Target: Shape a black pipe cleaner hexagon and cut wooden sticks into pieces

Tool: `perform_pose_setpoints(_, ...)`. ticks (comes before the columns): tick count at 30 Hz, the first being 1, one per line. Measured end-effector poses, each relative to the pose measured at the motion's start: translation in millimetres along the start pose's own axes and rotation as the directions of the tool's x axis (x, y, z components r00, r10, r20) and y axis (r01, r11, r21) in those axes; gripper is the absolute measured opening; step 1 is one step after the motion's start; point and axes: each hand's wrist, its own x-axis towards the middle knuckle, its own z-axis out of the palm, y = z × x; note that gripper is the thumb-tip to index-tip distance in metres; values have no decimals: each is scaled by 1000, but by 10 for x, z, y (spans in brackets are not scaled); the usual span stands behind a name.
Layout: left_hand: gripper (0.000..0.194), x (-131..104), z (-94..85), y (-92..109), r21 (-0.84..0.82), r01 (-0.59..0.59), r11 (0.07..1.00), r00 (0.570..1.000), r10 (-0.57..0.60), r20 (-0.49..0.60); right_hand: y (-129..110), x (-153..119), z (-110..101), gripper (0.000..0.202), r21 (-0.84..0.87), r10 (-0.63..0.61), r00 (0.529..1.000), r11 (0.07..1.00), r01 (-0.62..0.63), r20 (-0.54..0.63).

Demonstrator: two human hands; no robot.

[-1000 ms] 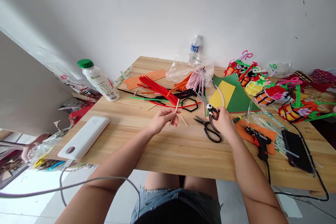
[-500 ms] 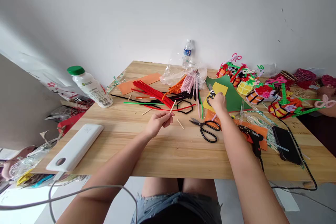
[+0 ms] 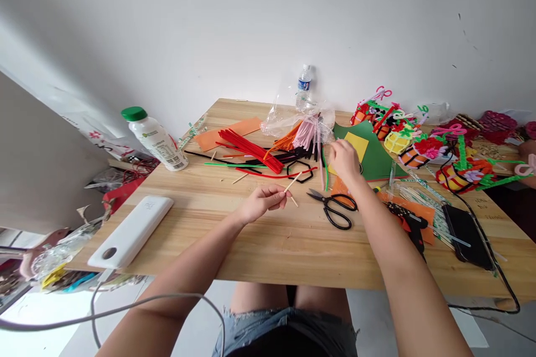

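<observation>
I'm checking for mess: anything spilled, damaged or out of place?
No spill or damage stands out. Just untidy: short sticks lie scattered near the red stems, and the near scissors rest with handles spread.

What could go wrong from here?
The glue gun lies close beside the right forearm, so a sweep might knock it, or burn if it is hot, which I cannot tell.
The black-handled scissors point their blades towards the left hand; it could get nicked.
</observation>
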Motion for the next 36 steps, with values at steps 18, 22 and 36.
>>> perform_pose_setpoints(18,14,-20,72,-149,644,-175,745,923,351,-156,-366,-1109,177,30,114,-610,789,791,601,73)
perform_pose_setpoints(22,20,32,39,-115,170,-60,984,943,112,-315,-346,-1091,228,28,164,-467,869,882,443,166)
perform_pose_setpoints(36,25,-2,163,42,-556,-86,827,963,-74,-259,-297,-1049,269,17,620,-447,894,707,341,18)
